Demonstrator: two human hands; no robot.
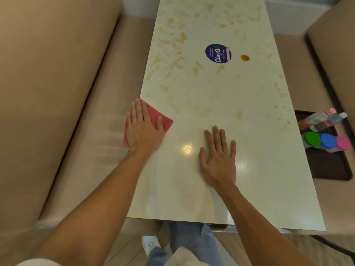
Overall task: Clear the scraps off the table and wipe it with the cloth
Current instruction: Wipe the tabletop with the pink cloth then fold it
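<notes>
Red cloth (166,122) (mostly under left hand (143,131))

Single view, from a wide-angle camera worn on the head. It looks forward and steeply down along the length of the bench (211,104). The near edge crosses the lower frame, and the far end narrows toward top centre. Both forearms enter from the bottom corners. The left hand (144,129) and right hand (219,162) lie mid-frame, close to the lens. The legs (192,239) and a shoe (150,244) at bottom centre sit almost directly beneath it. A seat (57,93) fills the left side, and a tray (330,169) touches the right edge.
</notes>
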